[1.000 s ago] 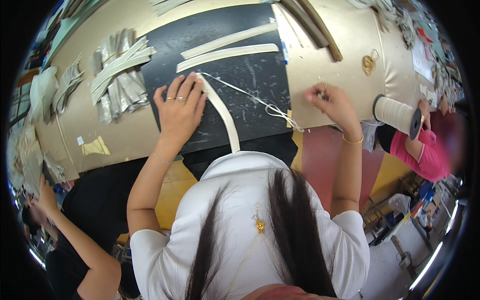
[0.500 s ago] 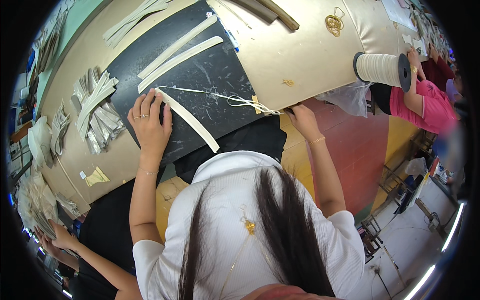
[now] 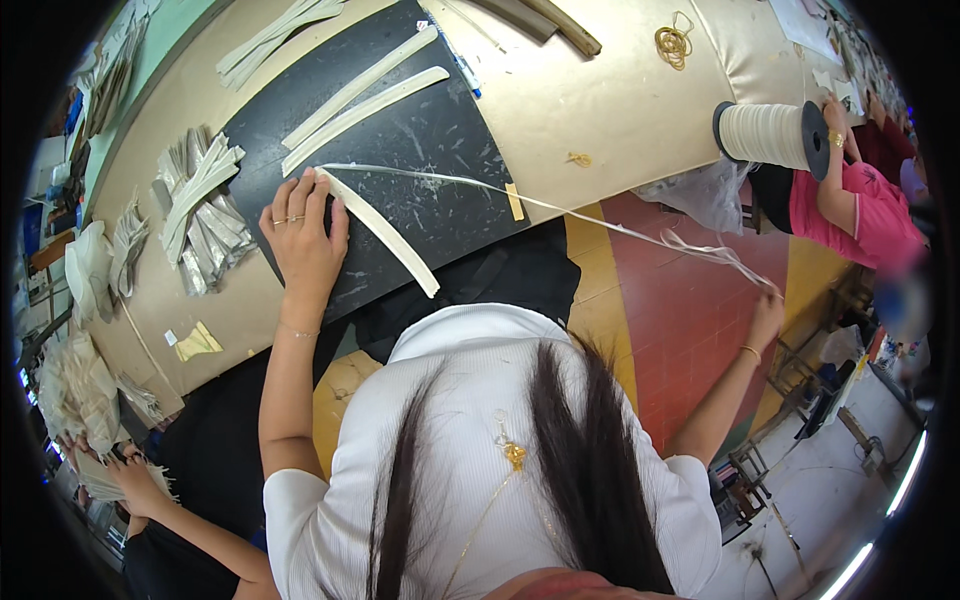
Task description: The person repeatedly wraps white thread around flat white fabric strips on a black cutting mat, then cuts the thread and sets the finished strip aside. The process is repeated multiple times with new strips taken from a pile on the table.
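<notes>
On a black cutting mat [image 3: 440,130], my left hand [image 3: 308,230] presses its fingertips onto the upper end of a curved cream fabric strip [image 3: 385,235]. A thin white tape [image 3: 560,212] starts at those fingertips and runs nearly straight across the mat, past the table edge. Its far end is bunched in loose loops in my right hand [image 3: 765,322], which is closed on it out over the floor at the right. Two more cream strips [image 3: 375,112] lie side by side on the mat, beyond my left hand.
A spool of white tape [image 3: 768,137] stands near the table's right edge, close to a person in pink [image 3: 850,215]. Piled strips [image 3: 205,215] lie left of the mat. A pen [image 3: 462,68] and gold cord [image 3: 673,42] lie farther back. Another person's hand [image 3: 140,485] works at lower left.
My right hand has swung away from the table edge, outward to the right, drawing the white tape long and fairly taut. My left hand keeps its place on the strip.
</notes>
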`<state>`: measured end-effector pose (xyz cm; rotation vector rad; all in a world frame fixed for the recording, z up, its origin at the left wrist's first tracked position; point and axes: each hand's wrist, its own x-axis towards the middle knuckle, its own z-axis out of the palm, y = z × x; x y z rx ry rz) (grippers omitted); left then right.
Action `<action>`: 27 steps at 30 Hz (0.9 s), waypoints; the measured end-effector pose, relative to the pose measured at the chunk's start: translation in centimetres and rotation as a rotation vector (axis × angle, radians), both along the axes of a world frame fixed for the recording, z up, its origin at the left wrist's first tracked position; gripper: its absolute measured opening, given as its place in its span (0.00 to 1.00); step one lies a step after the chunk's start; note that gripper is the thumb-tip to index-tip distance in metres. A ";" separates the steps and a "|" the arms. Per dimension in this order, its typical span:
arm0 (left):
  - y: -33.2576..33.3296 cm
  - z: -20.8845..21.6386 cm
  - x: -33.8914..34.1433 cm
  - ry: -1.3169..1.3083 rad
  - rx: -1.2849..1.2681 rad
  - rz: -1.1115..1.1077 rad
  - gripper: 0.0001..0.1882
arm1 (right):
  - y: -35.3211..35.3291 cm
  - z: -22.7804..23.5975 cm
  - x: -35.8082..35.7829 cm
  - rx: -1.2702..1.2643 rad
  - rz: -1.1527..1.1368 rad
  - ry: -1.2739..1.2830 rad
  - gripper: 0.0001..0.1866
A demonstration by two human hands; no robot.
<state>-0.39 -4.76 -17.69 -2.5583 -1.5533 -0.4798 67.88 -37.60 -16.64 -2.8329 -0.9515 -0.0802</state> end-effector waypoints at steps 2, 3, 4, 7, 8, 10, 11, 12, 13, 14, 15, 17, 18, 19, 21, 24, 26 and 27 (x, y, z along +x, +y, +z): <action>-0.2 0.0 -0.2 -0.001 -0.005 0.011 0.18 | -1.2 3.1 3.6 -0.034 -0.159 -0.045 0.15; 0.0 -0.2 -0.1 -0.034 -0.024 -0.008 0.18 | -3.0 3.8 5.8 0.097 -0.056 0.067 0.16; 0.1 -0.2 0.1 -0.057 -0.038 -0.019 0.17 | -3.7 3.6 6.5 0.185 0.019 0.111 0.16; 0.2 1.0 -0.5 -0.080 -0.076 -0.047 0.19 | 1.1 4.9 4.6 -0.185 0.068 0.229 0.17; 0.0 1.3 -0.9 -0.081 -0.085 -0.052 0.19 | 5.0 6.4 1.6 -0.257 0.131 0.271 0.16; -0.2 1.5 -1.2 -0.097 -0.097 -0.058 0.21 | 13.0 9.4 -6.1 -0.241 0.319 0.370 0.14; -0.1 1.2 -1.2 -0.111 -0.092 -0.060 0.21 | 16.6 9.9 -10.9 -0.149 0.436 0.431 0.13; -0.3 1.5 -1.2 -0.095 -0.078 -0.052 0.21 | 20.1 9.2 -15.7 -0.051 0.545 0.552 0.12; -0.2 1.6 -1.1 -0.096 -0.071 -0.054 0.21 | 23.2 8.7 -20.5 0.043 0.640 0.659 0.10; -0.3 1.7 -1.0 -0.088 -0.058 -0.045 0.22 | 25.9 7.6 -24.8 0.053 0.813 0.662 0.09; -0.6 1.6 -1.2 -0.083 -0.059 -0.030 0.22 | 28.6 7.0 -29.8 0.063 0.896 0.730 0.07; -0.9 1.8 -1.1 -0.065 -0.053 0.008 0.21 | 32.5 4.8 -37.4 0.159 1.181 0.695 0.09; -1.1 1.9 -1.2 -0.056 -0.061 0.025 0.21 | 34.1 4.1 -40.7 0.190 1.262 0.659 0.10; -1.5 2.0 -1.3 -0.048 -0.073 0.046 0.21 | 35.4 3.3 -43.4 0.218 1.344 0.625 0.10; -2.4 2.2 -1.3 -0.052 -0.108 0.097 0.22 | 37.1 2.6 -47.5 0.237 1.453 0.584 0.11; -3.1 2.0 -1.3 -0.063 -0.094 0.143 0.23 | 38.1 2.3 -50.9 0.103 1.511 0.507 0.11; -3.3 1.6 -1.4 -0.077 -0.078 0.155 0.22 | 38.2 2.1 -51.7 0.058 1.549 0.456 0.09; -3.3 1.5 -1.4 -0.080 -0.071 0.150 0.22 | 38.1 2.0 -51.7 0.071 1.555 0.449 0.09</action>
